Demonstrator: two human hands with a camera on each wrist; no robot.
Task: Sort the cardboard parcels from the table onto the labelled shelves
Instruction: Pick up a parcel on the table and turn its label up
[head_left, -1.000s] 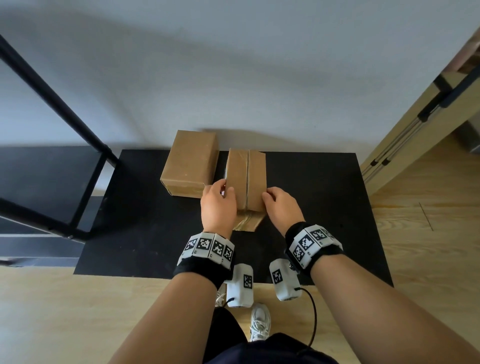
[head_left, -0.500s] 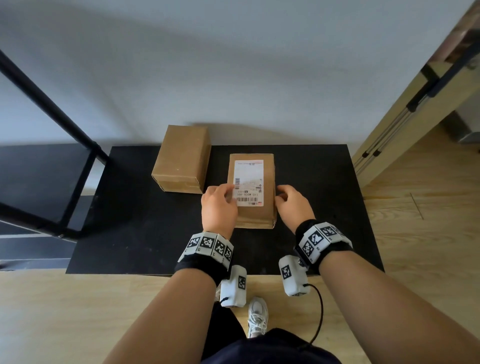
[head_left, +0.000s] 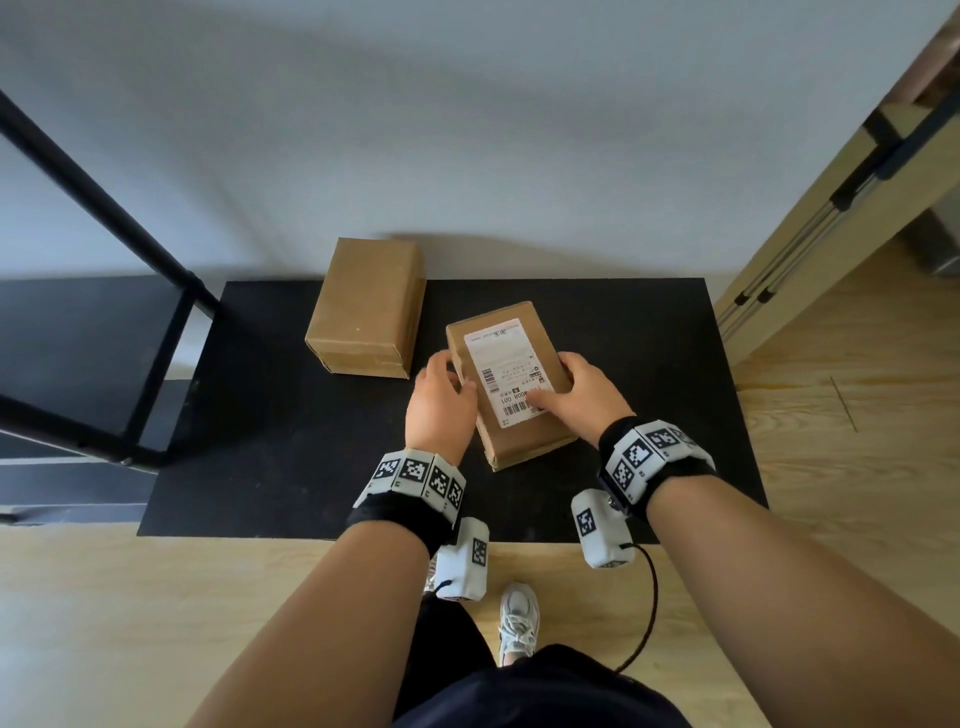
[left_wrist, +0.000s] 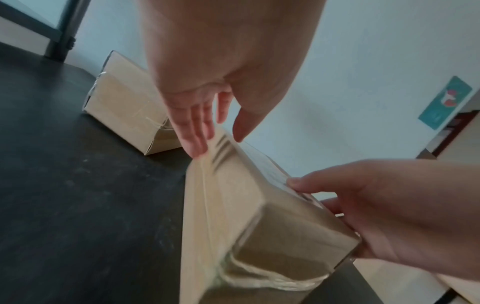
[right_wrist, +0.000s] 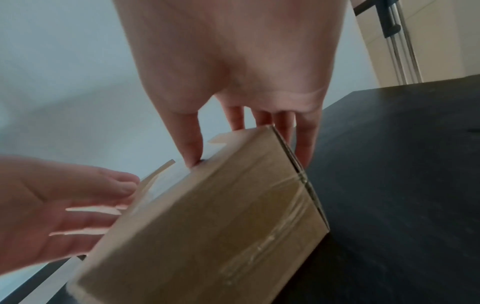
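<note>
The labelled parcel (head_left: 511, 379), frame centre, has risen off the counter (head_left: 270, 415) and skewed. Right hand (head_left: 584, 397) grips it; left hand (head_left: 441, 402), seemingly flat-fingered, steadies its side. Shelving comes next.

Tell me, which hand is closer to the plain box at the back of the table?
Left. The left hand sits just beside the plain box; the right hand grips the labelled parcel, farther off.

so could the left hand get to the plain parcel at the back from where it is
Probably yes. The left hand lies against the labelled parcel, fingers straight, so it could let go. The plain parcel sits just beyond it to the left on the black table, with nothing between.
</note>
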